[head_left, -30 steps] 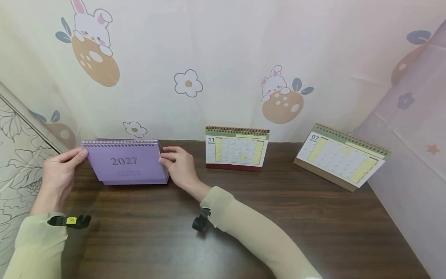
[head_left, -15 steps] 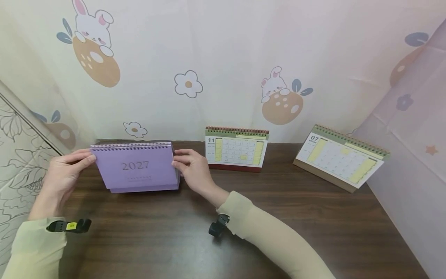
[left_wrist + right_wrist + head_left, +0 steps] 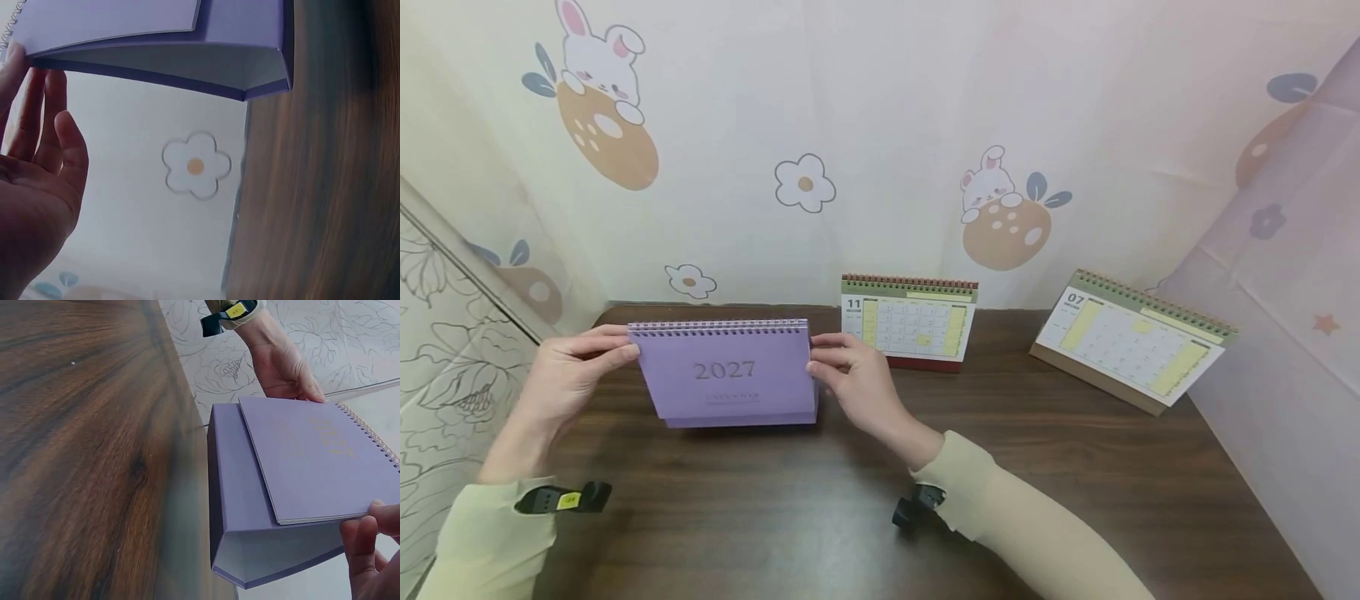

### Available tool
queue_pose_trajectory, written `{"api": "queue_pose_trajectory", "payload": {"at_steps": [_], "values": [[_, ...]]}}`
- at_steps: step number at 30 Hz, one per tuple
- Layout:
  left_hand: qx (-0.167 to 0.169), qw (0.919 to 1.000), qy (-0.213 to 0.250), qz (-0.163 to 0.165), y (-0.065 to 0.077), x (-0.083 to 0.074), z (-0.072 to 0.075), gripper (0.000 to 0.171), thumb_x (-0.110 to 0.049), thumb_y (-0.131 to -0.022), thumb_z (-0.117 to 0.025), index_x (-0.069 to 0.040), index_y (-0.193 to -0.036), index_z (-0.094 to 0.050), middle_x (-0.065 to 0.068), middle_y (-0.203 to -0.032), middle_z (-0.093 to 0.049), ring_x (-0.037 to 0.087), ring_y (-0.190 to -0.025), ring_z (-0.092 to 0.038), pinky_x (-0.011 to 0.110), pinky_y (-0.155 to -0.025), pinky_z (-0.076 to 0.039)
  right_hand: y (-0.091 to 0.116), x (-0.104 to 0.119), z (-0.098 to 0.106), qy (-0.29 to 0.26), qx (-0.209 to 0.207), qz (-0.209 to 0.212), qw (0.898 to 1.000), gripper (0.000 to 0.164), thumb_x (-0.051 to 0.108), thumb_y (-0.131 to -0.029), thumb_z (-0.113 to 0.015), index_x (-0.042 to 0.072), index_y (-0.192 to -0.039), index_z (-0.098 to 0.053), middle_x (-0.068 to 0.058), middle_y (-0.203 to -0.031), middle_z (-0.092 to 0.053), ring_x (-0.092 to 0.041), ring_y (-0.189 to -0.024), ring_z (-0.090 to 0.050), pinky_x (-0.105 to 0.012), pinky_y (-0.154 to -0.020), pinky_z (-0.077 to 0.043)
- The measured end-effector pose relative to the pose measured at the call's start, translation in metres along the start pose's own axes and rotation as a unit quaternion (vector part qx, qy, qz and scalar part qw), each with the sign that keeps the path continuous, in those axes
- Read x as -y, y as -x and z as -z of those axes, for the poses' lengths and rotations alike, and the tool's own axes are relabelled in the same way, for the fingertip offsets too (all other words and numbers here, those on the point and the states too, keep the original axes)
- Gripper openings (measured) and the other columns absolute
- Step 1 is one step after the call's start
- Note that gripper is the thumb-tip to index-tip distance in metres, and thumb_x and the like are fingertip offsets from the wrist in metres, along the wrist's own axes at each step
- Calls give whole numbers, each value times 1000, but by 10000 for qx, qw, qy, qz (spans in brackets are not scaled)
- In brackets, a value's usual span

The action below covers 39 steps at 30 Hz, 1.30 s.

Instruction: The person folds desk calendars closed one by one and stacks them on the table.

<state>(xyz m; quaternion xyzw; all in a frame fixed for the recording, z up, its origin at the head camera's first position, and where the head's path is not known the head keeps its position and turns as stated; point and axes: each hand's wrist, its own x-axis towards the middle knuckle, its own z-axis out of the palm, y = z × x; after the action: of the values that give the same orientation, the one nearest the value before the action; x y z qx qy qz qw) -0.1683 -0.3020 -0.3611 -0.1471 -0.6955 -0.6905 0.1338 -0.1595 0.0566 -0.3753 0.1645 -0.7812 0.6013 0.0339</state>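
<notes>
A purple spiral-bound desk calendar (image 3: 730, 371) marked 2027 stands tent-like at the left of the head view, held between both hands. My left hand (image 3: 568, 375) pinches its upper left edge, thumb in front and fingers behind. At the opposite edge, my right hand (image 3: 867, 385) grips the upper right side between thumb and fingers. Both wrist views show the calendar's hollow triangular stand (image 3: 250, 62) from the side. In the right wrist view the purple cover (image 3: 312, 462) lies over the stand, with the right thumb on its edge.
A calendar showing 11 (image 3: 910, 323) stands at the back centre, just behind my right hand. Another showing 07 (image 3: 1131, 342) stands angled at the right. A dark wooden table (image 3: 820, 500) lies below; a printed curtain (image 3: 880, 100) hangs behind.
Both hands have carried the purple calendar to the right and toward the person. Its right edge is now close to the calendar showing 11. The other two calendars stay put.
</notes>
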Motion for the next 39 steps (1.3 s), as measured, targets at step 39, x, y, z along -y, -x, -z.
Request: {"api": "queue_pose_trajectory", "payload": {"at_steps": [39], "values": [[1461, 9821, -1147, -319, 7, -4, -116, 12, 7, -78, -80, -1, -87, -80, 5, -101, -72, 14, -91, -68, 24, -73, -55, 79, -20, 114, 613, -497, 27, 9969, 16, 7, -88, -76, 5, -104, -78, -4, -121, -65, -18, -85, -67, -33, -60, -58]]}}
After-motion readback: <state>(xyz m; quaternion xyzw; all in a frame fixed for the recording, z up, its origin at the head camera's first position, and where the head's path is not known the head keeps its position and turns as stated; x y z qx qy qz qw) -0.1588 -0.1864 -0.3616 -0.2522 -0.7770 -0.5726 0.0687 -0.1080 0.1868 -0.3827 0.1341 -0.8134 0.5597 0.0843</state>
